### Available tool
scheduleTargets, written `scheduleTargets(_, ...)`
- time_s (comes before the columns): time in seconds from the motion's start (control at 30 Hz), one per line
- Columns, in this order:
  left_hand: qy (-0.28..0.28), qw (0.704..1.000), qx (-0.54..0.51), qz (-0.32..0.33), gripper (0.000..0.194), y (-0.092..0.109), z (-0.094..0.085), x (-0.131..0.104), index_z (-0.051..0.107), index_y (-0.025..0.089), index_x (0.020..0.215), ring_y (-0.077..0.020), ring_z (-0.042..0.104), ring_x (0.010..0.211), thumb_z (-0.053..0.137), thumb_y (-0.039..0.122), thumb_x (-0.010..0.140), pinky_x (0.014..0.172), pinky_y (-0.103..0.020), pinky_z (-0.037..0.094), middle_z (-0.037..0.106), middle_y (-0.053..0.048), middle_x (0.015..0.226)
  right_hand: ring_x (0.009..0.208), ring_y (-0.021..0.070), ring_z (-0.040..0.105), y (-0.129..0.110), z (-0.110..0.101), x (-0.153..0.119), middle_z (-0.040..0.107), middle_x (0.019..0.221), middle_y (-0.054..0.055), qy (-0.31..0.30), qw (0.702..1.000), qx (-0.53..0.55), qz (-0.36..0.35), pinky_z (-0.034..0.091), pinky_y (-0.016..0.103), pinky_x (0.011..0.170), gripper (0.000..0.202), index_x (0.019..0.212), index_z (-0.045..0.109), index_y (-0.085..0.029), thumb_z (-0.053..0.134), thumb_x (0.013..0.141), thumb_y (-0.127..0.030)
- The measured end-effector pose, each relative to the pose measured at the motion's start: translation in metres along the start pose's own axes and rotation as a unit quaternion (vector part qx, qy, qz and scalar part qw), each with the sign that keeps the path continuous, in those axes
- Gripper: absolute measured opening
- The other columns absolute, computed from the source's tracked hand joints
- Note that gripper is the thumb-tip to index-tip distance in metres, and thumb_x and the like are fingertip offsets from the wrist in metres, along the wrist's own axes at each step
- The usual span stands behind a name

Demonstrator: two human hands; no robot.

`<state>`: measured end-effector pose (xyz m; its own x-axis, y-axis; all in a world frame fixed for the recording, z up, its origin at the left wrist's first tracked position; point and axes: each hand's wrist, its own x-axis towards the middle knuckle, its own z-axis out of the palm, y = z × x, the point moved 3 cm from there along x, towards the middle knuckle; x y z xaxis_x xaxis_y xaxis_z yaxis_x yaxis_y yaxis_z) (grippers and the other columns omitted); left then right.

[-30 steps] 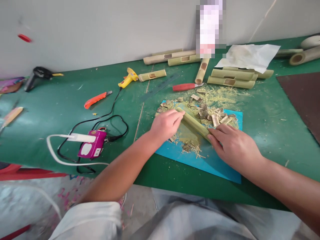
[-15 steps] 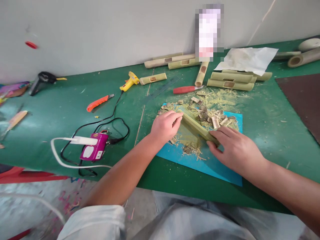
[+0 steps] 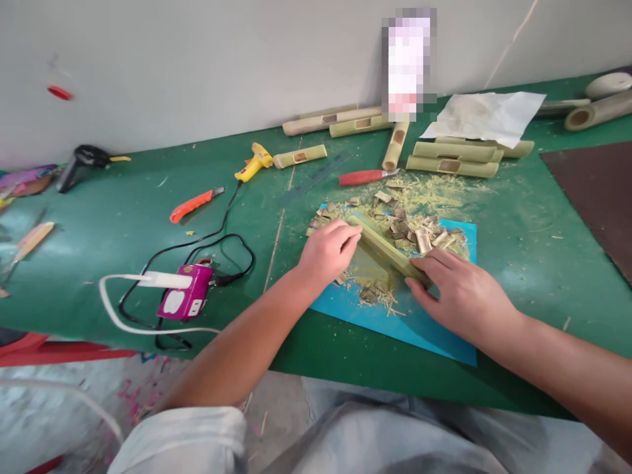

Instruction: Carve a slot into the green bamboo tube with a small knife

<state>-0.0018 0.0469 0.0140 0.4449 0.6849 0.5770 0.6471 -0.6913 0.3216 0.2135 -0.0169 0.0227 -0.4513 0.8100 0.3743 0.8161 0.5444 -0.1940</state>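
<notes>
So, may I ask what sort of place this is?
Probably a craft workshop: a bamboo piece is being held, chips are strewn over a blue sheet, and a glue gun lies on the green table.

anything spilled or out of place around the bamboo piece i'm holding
Yes: pale dust lies beyond the far edge of the blue sheet, on the green table, so the sheet seems not to catch everything. Nothing plainly damaged shows on the bamboo piece itself.

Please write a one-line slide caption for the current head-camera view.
Left hand and right hand grip opposite ends of a bamboo piece over a blue sheet strewn with scraps.
</notes>
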Motion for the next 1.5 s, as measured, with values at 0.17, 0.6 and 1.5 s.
scheduleTargets(0.17,-0.088,0.994,-0.006,0.062,0.021,0.016,0.007,-0.002,0.069,0.013,0.105,-0.0131,0.065,0.074,0.050,0.021,0.100,0.068,-0.023,0.053,0.069,-0.005,0.082,0.072,0.0207,0.062,0.001,0.002,-0.001,0.064,0.082,0.008,-0.021,1.000,0.007,0.004,0.045,0.033,0.061,0.020,0.089,0.067,-0.013,0.052,0.092,-0.026)
scheduleTargets(0.6,-0.055,0.996,0.069,0.013,0.028,0.007,0.002,0.001,0.070,0.011,0.091,-0.0137,0.062,0.069,0.046,0.021,0.101,0.064,-0.025,0.050,0.066,-0.007,0.077,0.073,0.0198,0.061,0.000,0.001,0.000,0.065,0.084,0.008,-0.026,1.000,-0.001,0.011,0.044,0.032,0.062,0.021,0.090,0.066,-0.014,0.050,0.093,-0.027)
scheduleTargets(1.5,-0.090,0.991,0.094,0.037,0.030,0.032,0.004,-0.001,0.068,0.011,0.097,-0.0157,0.061,0.068,0.039,0.021,0.101,0.061,-0.026,0.048,0.065,-0.008,0.078,0.073,0.0199,0.060,-0.002,0.001,-0.001,0.063,0.082,0.007,-0.032,0.999,-0.005,-0.001,0.044,0.032,0.063,0.019,0.091,0.066,-0.014,0.052,0.093,-0.026)
